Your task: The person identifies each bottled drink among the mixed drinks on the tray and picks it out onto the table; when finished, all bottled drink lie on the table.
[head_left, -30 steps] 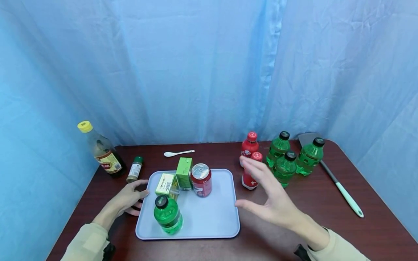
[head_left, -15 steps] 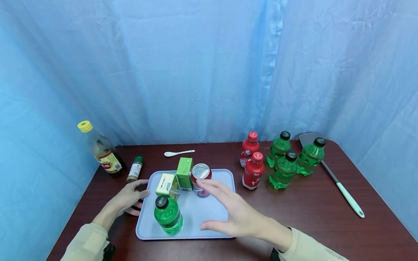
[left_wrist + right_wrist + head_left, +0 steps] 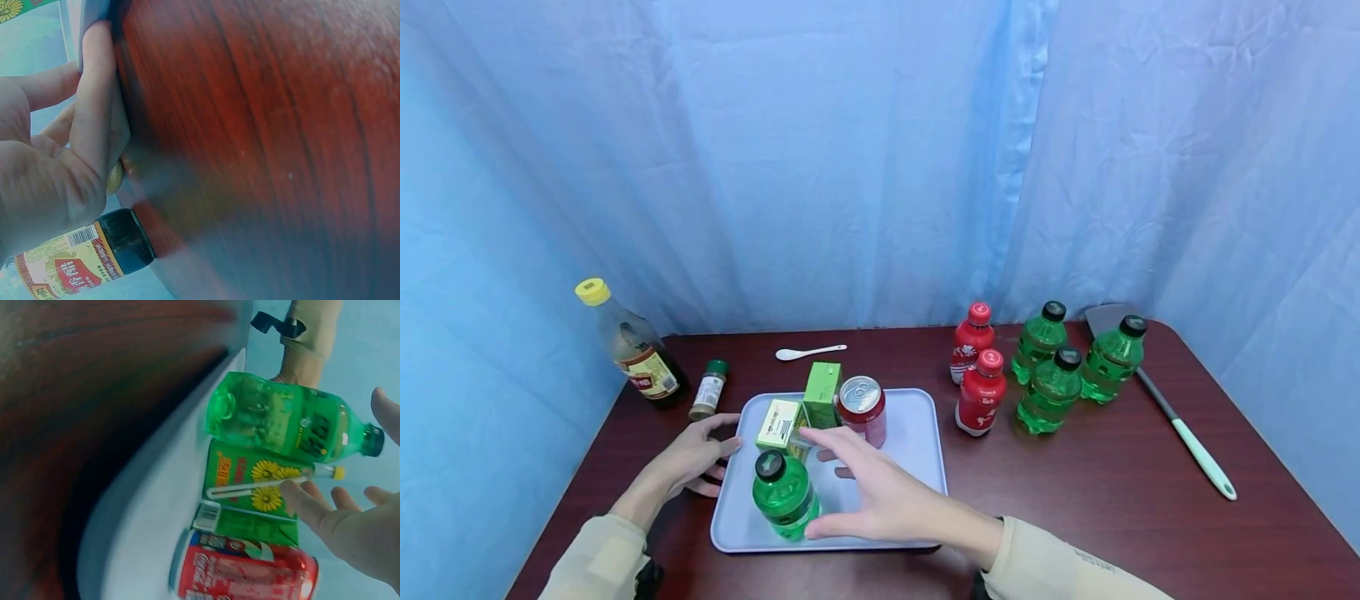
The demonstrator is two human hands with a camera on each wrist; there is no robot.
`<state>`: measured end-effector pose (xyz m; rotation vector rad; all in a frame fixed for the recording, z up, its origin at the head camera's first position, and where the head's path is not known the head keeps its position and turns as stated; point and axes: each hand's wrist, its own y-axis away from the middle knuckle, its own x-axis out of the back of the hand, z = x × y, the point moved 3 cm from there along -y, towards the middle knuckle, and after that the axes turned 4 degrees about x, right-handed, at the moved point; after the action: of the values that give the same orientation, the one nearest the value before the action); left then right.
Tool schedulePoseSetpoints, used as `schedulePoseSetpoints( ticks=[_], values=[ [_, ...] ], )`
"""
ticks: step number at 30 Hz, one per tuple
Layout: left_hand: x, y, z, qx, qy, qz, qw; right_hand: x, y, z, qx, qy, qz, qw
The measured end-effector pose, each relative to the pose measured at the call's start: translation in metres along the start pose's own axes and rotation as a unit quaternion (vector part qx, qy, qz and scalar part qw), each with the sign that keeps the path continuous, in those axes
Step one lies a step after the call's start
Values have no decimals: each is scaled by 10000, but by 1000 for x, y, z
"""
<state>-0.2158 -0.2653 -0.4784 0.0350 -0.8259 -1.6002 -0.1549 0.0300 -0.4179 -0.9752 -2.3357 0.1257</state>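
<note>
My left hand (image 3: 696, 454) holds the left rim of the pale blue tray (image 3: 917, 500), fingertips at its edge in the left wrist view. Over the tray, my right hand (image 3: 880, 492) is spread with thumb and fingers apart, holding nothing. It is nearest to a green drink bottle (image 3: 786, 500) with a black cap, upright at the tray's front left. Behind that bottle are a green drink carton with yellow flowers (image 3: 240, 478) and its straw (image 3: 253, 487), a second green carton (image 3: 822, 392) and a red soda can (image 3: 861, 408).
Two red bottles (image 3: 980, 396) and several green bottles (image 3: 1052, 392) stand right of the tray. A spatula (image 3: 1202, 458) lies at the far right. Behind are a white spoon (image 3: 808, 352), a seasoning jar (image 3: 708, 390) and a dark sauce bottle (image 3: 651, 367). A blue curtain (image 3: 850, 167) hangs behind.
My right hand has moved left from beside the red bottles, over the tray, to the green bottle at its front left. The left hand stays at the tray's rim.
</note>
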Motion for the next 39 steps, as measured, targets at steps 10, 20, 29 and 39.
schedulePoseSetpoints(
  ticks=[10, 20, 29, 39],
  values=[
    [1, -1, 0, 17, 29, -44, 10000, -19, -16, 15, -292, -180, -216, 9992],
    [1, 0, 2, 94, 40, -86, 9999, -28, -23, 19, -124, 204, -67, 9997],
    [2, 0, 2, -22, 50, -130, 9999, -34, -27, 20, -1, 627, -48, 9980],
    [1, 0, 2, -9, 20, -135, 9999, -35, -26, 21, 85, 724, 147, 9972]
  ],
)
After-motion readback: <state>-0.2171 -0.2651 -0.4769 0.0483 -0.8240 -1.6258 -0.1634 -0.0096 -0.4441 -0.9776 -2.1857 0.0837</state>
